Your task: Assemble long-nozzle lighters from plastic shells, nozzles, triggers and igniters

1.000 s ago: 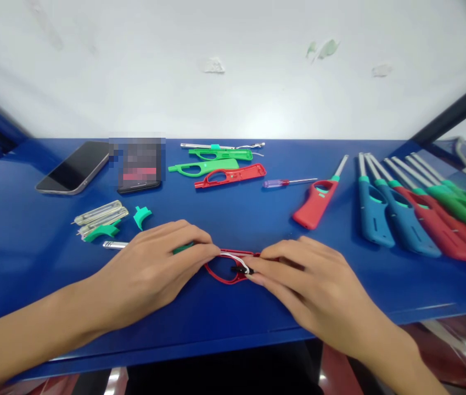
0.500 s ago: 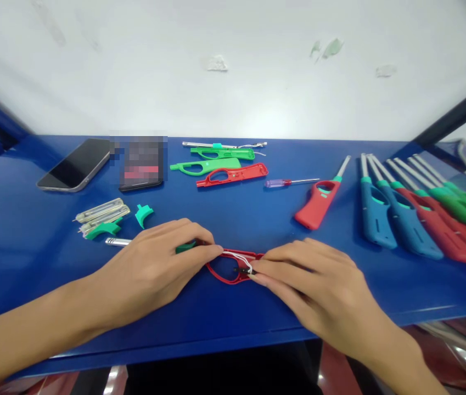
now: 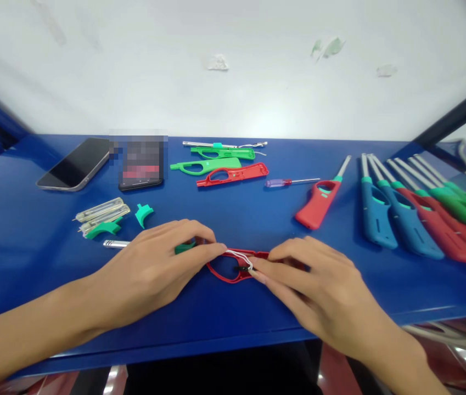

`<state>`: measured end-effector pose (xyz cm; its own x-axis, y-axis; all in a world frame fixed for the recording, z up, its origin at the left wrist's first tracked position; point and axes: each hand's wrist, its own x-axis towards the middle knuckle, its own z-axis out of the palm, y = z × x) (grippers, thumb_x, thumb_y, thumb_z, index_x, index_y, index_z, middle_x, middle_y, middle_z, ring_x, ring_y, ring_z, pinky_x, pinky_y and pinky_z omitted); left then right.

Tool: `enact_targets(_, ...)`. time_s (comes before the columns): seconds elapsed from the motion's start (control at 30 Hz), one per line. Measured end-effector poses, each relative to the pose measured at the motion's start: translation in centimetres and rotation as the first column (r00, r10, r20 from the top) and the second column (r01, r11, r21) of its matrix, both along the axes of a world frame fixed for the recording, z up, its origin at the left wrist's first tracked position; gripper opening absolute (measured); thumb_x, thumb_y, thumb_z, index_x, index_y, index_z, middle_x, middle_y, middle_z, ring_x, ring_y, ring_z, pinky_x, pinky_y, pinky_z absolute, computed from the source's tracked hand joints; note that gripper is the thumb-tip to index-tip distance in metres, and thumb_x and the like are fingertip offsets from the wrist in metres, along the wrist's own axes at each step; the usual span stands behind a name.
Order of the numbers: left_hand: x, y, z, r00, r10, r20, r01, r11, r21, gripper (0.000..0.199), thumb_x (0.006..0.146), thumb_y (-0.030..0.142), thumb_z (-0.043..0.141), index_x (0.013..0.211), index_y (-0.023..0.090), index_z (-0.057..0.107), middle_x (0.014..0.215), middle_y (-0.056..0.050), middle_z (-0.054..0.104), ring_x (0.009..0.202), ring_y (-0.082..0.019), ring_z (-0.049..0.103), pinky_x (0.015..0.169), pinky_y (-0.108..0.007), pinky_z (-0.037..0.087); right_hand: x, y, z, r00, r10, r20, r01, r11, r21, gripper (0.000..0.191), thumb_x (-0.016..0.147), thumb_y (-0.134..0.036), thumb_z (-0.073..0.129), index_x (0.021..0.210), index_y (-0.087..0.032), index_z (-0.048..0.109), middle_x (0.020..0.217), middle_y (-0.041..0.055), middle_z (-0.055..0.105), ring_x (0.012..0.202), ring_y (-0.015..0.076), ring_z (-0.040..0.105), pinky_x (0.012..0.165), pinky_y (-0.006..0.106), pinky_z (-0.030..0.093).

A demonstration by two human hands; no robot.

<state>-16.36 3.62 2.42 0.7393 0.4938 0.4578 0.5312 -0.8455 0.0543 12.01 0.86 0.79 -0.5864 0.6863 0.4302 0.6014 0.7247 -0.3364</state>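
Observation:
A red lighter shell half point(image 3: 220, 274) lies in front of me, its finger loop showing between my hands. My left hand point(image 3: 162, 263) is closed on its narrow end, pressing white wires point(image 3: 239, 255) with thumb and forefinger. A silver metal tube point(image 3: 116, 244) sticks out to the left from behind that hand, and a green piece point(image 3: 184, 247) shows under its fingers. My right hand point(image 3: 319, 285) is closed on the shell's handle end, fingertips at a small black part point(image 3: 241, 268) where the wires end. The handle is mostly hidden by my fingers.
Beyond my hands lie green shell halves point(image 3: 212, 165), another red half point(image 3: 236, 175) and a screwdriver point(image 3: 280, 182). At right are a red lighter point(image 3: 317, 206) and several finished-looking lighters point(image 3: 376, 219). Two phones point(image 3: 78, 164), clear fuel tubes point(image 3: 101, 211) and green triggers point(image 3: 144, 214) are at left.
The fingers of my right hand have shifted slightly, showing a little more of the shell's upper edge. The metal tube's tip has moved slightly left. My left hand keeps its grip.

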Motion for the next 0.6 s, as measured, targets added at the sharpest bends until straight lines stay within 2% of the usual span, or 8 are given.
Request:
enact_targets(0.27, 0.16, 0.11, -0.18, 0.999, -0.027, 0.022, 0.026, 0.999, 0.035, 0.03, 0.107, 0.01, 0.043, 0.113, 0.017, 0.072, 0.103, -0.006, 0.071, 0.087, -0.014, 0.069, 0.075, -0.026, 0.054, 0.14, -0.02, -0.13, 1.0, 0.005, -0.002, -0.005, 0.999, -0.036, 0.018, 0.108, -0.025, 0.06, 0.119, -0.026, 0.074, 0.102, -0.001, 0.069, 0.082, 0.0132, 0.06, 0.076, 0.03, 0.045)
enact_targets(0.5, 0.27, -0.62, 0.37, 0.999, -0.033, 0.036, 0.035, 0.998, -0.058, 0.024, 0.106, 0.021, 0.05, 0.118, 0.015, 0.07, 0.109, -0.01, 0.07, 0.093, -0.018, 0.069, 0.082, -0.032, 0.057, -0.1, -0.14, -0.25, 0.999, -0.03, -0.014, 0.03, 0.999, -0.028, 0.012, 0.108, -0.029, 0.061, 0.116, -0.026, 0.069, 0.101, -0.0027, 0.071, 0.086, 0.0149, 0.062, 0.082, 0.032, 0.045)
enact_targets(0.6, 0.35, -0.63, 0.39, 0.999, -0.033, 0.024, 0.034, 0.998, -0.061, 0.023, 0.106, 0.021, 0.051, 0.117, 0.016, 0.07, 0.109, -0.01, 0.07, 0.092, -0.018, 0.068, 0.082, -0.032, 0.057, -0.05, -0.21, -0.16, 0.999, -0.04, 0.029, 0.042, 0.998, -0.053, 0.024, 0.109, -0.03, 0.058, 0.133, -0.03, 0.062, 0.104, -0.0026, 0.07, 0.087, 0.0156, 0.062, 0.087, 0.033, 0.045)
